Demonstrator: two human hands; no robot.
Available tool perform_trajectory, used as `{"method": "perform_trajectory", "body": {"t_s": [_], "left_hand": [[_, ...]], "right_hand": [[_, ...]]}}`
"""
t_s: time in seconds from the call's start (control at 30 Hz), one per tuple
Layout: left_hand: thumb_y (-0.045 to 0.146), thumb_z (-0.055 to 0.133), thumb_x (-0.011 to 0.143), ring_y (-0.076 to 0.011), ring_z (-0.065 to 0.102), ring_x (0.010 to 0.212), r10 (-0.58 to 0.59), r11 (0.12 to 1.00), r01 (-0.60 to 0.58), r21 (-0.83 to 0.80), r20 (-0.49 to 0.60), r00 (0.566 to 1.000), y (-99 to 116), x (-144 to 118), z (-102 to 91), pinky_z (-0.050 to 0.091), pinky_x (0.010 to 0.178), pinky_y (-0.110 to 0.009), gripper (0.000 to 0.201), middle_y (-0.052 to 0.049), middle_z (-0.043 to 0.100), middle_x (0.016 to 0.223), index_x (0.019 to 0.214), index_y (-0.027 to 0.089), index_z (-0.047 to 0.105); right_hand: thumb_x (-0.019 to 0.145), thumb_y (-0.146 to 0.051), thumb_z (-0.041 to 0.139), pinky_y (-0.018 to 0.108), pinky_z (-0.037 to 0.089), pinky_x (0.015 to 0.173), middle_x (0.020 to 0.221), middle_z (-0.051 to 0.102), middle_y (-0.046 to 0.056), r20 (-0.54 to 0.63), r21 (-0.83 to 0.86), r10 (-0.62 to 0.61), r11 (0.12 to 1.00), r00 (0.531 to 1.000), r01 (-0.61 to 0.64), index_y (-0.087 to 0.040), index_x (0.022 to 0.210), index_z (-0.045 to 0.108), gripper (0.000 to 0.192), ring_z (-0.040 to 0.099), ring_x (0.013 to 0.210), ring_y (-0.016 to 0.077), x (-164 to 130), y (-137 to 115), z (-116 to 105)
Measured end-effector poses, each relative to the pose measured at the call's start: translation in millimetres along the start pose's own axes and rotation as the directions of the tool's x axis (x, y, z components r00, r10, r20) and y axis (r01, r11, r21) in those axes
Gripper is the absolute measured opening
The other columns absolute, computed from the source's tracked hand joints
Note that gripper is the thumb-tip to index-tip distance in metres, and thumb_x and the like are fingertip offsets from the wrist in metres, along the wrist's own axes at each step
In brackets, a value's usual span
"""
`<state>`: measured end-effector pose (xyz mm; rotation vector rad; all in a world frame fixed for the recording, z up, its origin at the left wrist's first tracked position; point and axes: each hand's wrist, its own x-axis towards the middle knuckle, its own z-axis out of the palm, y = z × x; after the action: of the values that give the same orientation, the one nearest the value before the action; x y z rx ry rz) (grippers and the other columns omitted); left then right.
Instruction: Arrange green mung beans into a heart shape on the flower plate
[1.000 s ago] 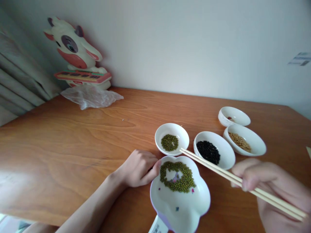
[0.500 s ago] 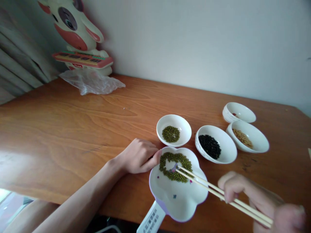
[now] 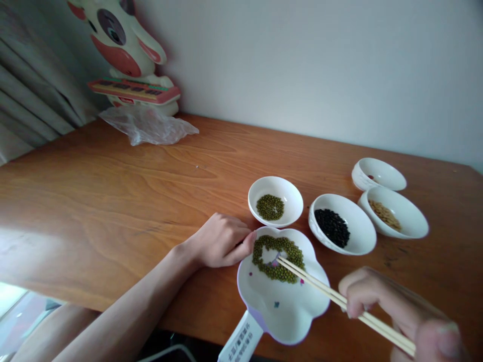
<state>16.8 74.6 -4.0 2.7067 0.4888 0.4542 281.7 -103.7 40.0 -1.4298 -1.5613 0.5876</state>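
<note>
A white flower-shaped dish (image 3: 287,306) with a purple underside and a handle sits at the table's near edge. A ring of green mung beans (image 3: 278,258) lies in its far half. My left hand (image 3: 222,240) rests loosely curled on the table, its thumb touching the dish's left rim. My right hand (image 3: 392,309) grips a pair of wooden chopsticks (image 3: 339,300), whose tips reach into the middle of the bean ring. Just behind the dish stands a small white bowl (image 3: 275,200) with a little heap of green beans.
To the right are a white bowl of black beans (image 3: 341,223), a bowl of tan beans (image 3: 392,219) and a nearly empty small bowl (image 3: 378,174). A cartoon cow figure (image 3: 128,55) and a crumpled clear plastic bag (image 3: 148,125) stand at the far left corner by a curtain.
My right hand has brought the chopsticks down from above the black-bean bowl, so their tips now rest in the bean ring of the flower dish. My left hand has stayed put.
</note>
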Motion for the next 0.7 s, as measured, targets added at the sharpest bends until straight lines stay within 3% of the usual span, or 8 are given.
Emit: {"method": "perform_trajectory", "body": {"t_s": [0.13,0.43,0.7], "left_hand": [[0.030,0.034,0.106,-0.0123,0.055,0.060,-0.007,1.000,0.007,0.007,0.005,1.000,-0.5,-0.6,-0.2,0.038,0.059,-0.028,0.043,-0.002,0.060,0.067,0.070,0.017,0.055],[0.030,0.036,0.106,-0.0118,0.054,0.058,0.004,1.000,-0.004,-0.002,-0.034,0.999,-0.3,-0.5,0.6,0.037,0.057,-0.027,0.044,-0.002,0.060,0.065,0.069,0.017,0.057],[0.031,0.033,0.107,-0.0126,0.055,0.061,-0.017,1.000,0.016,0.025,0.015,1.000,-0.1,-1.0,-0.3,0.036,0.060,-0.028,0.044,-0.003,0.061,0.068,0.071,0.017,0.056]], "right_hand": [[0.098,-0.068,0.009,0.032,0.045,0.047,0.064,0.060,0.005,-0.117,-0.033,-0.029,0.999,0.993,0.025,-0.022,0.063,0.058,0.076,0.059,0.054,0.0203,-3.8,3.9,5.6],[0.097,-0.068,0.009,0.033,0.043,0.046,0.061,0.057,0.005,-0.106,-0.036,-0.020,0.999,0.994,0.016,-0.022,0.060,0.058,0.077,0.055,0.052,0.0209,-2.0,2.1,-3.3],[0.097,-0.070,0.009,0.032,0.042,0.049,0.062,0.059,0.005,-0.145,-0.025,0.032,0.999,0.989,-0.036,-0.022,0.060,0.058,0.078,0.056,0.054,0.0203,0.3,0.6,3.4]]}}
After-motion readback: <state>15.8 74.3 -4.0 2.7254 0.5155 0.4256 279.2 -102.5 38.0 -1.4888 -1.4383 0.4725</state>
